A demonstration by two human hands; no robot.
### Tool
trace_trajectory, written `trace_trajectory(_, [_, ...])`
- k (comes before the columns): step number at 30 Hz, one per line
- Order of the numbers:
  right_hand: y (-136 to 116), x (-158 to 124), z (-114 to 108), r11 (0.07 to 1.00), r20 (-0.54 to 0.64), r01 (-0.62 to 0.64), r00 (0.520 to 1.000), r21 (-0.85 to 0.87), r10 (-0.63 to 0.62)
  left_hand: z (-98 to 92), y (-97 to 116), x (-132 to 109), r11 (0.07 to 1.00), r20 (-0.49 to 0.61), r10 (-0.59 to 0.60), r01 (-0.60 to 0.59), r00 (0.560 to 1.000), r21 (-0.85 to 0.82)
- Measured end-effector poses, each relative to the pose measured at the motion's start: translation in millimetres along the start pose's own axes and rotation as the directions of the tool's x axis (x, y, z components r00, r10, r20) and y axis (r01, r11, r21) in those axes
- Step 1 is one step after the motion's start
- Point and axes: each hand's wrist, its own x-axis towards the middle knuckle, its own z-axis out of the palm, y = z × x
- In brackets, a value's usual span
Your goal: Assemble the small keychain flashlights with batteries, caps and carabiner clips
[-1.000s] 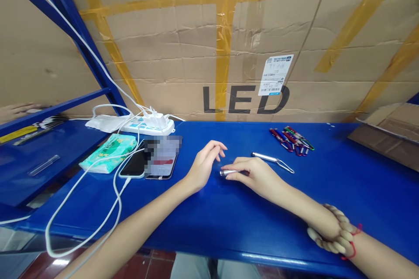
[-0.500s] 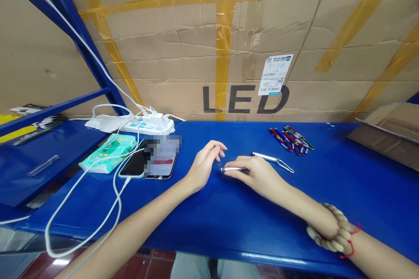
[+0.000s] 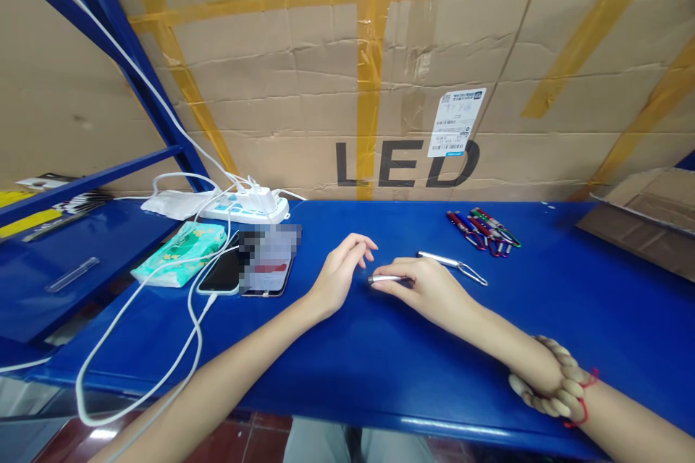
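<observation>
My right hand [image 3: 426, 288] rests on the blue table [image 3: 570, 318], its fingers closed around a small silver pen-shaped flashlight [image 3: 383, 279] whose tip points left. My left hand [image 3: 341, 272] lies just left of that tip, palm turned inward, fingers loosely curled and apart, holding nothing. A second silver flashlight [image 3: 442, 260] with a wire clip lies just behind my right hand. A beaded bracelet and a red string [image 3: 548, 383] circle my right wrist.
Several coloured keychain flashlights [image 3: 483, 230] lie at the back right. Two phones [image 3: 247, 271], a green tissue pack [image 3: 182, 249], a white power strip [image 3: 247, 206] and white cables [image 3: 135, 333] fill the left. A taped cardboard box marked LED [image 3: 407, 87] stands behind.
My right hand has lifted the silver flashlight slightly and shifted it a little farther from me. My left hand has stayed put.
</observation>
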Motion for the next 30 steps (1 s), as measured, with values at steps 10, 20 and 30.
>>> trace_trajectory(10, [2.4,-0.6,1.7,1.000,-0.021,0.021,1.000,-0.014,-0.021,-0.2,-1.0,0.8,1.000,-0.003,-0.006,0.006,1.000,-0.001])
trace_trajectory(20, [2.4,0.3,1.4,0.998,-0.012,0.060,0.998,0.008,-0.060,-0.5,-0.1,1.0,1.000,-0.001,0.005,-0.005,1.000,0.004])
trace_trajectory(30, [2.9,1.1,-0.8,0.998,0.002,0.051,0.999,0.045,-0.051,-0.4,2.7,-0.3,1.000,0.006,0.003,-0.003,1.000,0.021])
